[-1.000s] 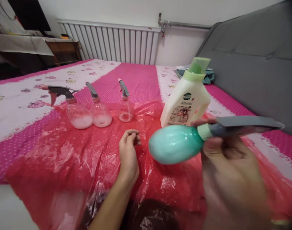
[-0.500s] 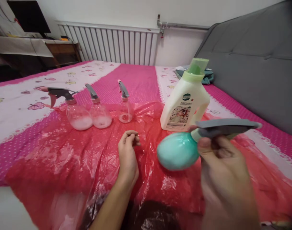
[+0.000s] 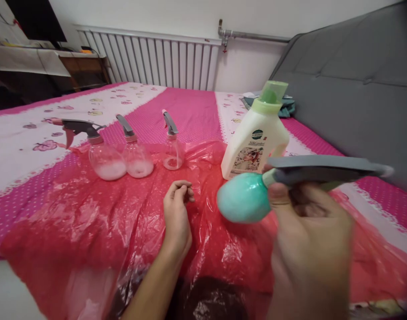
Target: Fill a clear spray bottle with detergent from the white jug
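Note:
My right hand (image 3: 310, 231) grips a teal spray bottle (image 3: 245, 200) round its neck and grey trigger head, holding it tipped on its side above red plastic sheeting. The bottle's round end points left and its nozzle points right. My left hand (image 3: 178, 213) rests over the sheeting with its fingers loosely curled in and nothing seen in them. Just behind the teal bottle stands a white detergent bottle (image 3: 256, 142) with a green cap, partly hidden by it. Farther left are three clear spray bottles, one at the left (image 3: 108, 164), one beside it (image 3: 138, 162) and one apart (image 3: 173, 155), with foam or liquid inside.
Red plastic sheeting (image 3: 90, 222) covers the near part of a pink and white bed (image 3: 193, 111). A grey padded headboard (image 3: 350, 89) rises on the right. Behind the bed are a white radiator (image 3: 150, 58) and a desk with a dark monitor (image 3: 36, 20).
My right hand has raised the teal spray bottle slightly and turned it, so its nozzle reaches farther right. The left hand keeps its curled pose. The view has shifted a little.

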Available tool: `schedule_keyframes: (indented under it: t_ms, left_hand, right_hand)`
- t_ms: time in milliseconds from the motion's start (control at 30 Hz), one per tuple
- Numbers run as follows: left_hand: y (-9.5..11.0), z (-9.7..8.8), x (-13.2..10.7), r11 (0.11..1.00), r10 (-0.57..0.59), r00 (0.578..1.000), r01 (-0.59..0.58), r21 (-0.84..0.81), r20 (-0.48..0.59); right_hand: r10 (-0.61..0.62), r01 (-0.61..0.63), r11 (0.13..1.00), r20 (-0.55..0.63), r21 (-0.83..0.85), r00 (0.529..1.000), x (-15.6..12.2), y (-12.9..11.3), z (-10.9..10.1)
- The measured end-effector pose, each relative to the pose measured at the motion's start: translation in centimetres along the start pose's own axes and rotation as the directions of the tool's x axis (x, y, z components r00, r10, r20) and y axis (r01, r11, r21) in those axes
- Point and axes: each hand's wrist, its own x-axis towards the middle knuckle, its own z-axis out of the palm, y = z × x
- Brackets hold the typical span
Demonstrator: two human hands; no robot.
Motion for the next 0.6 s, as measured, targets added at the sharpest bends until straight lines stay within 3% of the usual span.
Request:
schedule_keyframes:
  t_ms: [67, 167, 267, 333, 467, 533, 600]
  left_hand:
    - [0.0, 0.0, 0.0, 1.000, 0.003, 1.000, -0.003, -0.004, -0.012]
    - [0.0, 0.0, 0.0, 1.000, -0.007, 1.000, 0.007, -0.008, -0.010]
    - [0.1, 0.0, -0.1, 1.000, -0.015, 1.000, 0.015, -0.009, 0.006]
    - [0.1, 0.1, -0.1, 1.000, -0.012, 1.000, 0.012, -0.014, 0.002]
    - [0.1, 0.1, -0.1, 1.000, -0.013, 1.000, 0.013, -0.017, -0.002]
    - [0.0, 0.2, -0.1, 1.000, -0.020, 1.000, 0.020, -0.011, 0.009]
    - [0.0, 0.2, 0.0, 1.000, -0.021, 1.000, 0.021, -0.009, 0.008]
  right_hand:
    - [0.050, -0.049, 0.998, 0.041, -0.031, 0.998, 0.1, 0.2, 0.0]
    - [0.157, -0.162, 0.985, 0.071, 0.067, 0.985, 0.1, 0.5, 0.0]
    - [0.070, -0.069, 0.997, -0.045, 0.038, 0.996, 0.1, 0.6, 0.3]
    - [0.036, -0.037, 0.999, -0.052, -0.031, 0.998, 0.0, 0.6, 0.5]
    - [0.174, -0.175, 0.983, 0.030, 0.058, 0.984, 0.0, 0.1, 0.2]
    - [0.125, -0.124, 0.991, -0.026, 0.040, 0.992, 0.0, -0.2, 0.0]
    - [0.017, -0.023, 0.995, -0.067, -0.095, 0.998, 0.0, -0.4, 0.0]
